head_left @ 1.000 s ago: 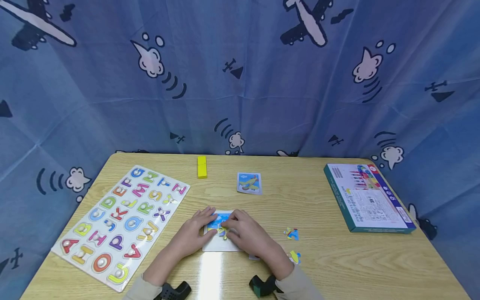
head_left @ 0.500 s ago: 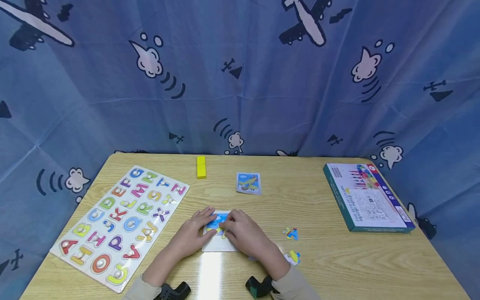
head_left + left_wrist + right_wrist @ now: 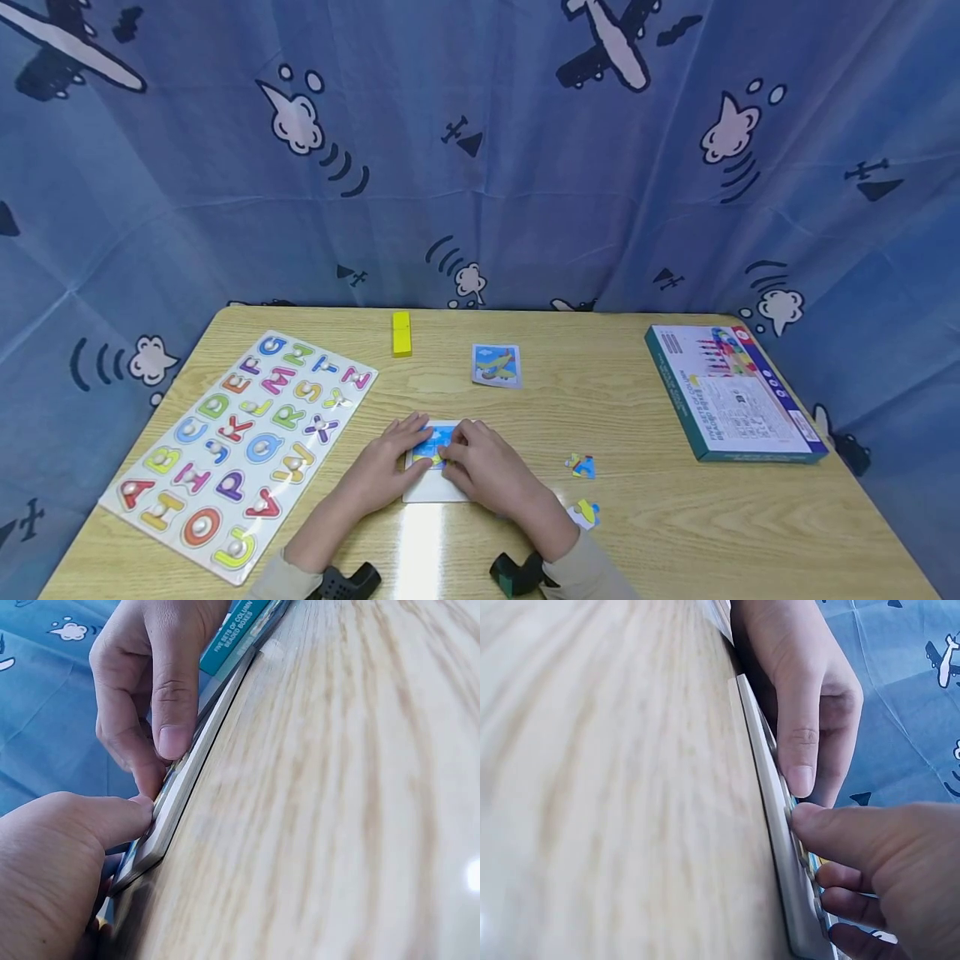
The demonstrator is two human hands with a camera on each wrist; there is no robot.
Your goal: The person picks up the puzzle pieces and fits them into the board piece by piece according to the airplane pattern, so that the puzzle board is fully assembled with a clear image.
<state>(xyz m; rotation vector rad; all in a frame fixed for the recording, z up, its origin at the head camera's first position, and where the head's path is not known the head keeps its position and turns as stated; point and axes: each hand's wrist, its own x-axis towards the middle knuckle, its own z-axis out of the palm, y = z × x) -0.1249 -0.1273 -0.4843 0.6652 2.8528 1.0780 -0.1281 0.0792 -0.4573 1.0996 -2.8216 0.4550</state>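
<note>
A small white puzzle board (image 3: 435, 492) lies at the table's front middle, its upper part covered by blue sky puzzle pieces (image 3: 441, 437). My left hand (image 3: 384, 468) rests on its left side, fingers extended over the pieces and thumb at the lower part. On the right side my right hand (image 3: 487, 468) has curled fingers and pinches a puzzle piece, mostly hidden beneath the fingertips. In the right wrist view the right thumb (image 3: 832, 829) touches the layer of pieces close to the left thumb (image 3: 801, 765). Two groups of loose pieces lie to the right: one orange-blue (image 3: 581, 466), one yellow-white (image 3: 585, 513).
Behind the board lies a picture card (image 3: 497, 367) of a yellow plane. A yellow block (image 3: 402, 334) stands further back. An alphabet board (image 3: 243, 450) fills the left side, and a flat box (image 3: 735, 393) lies at right. A patterned blue curtain (image 3: 480, 167) hangs behind.
The right fingers have shifted slightly over the puzzle, covering more of the yellow part seen earlier. My left hand stays in place on the board.
</note>
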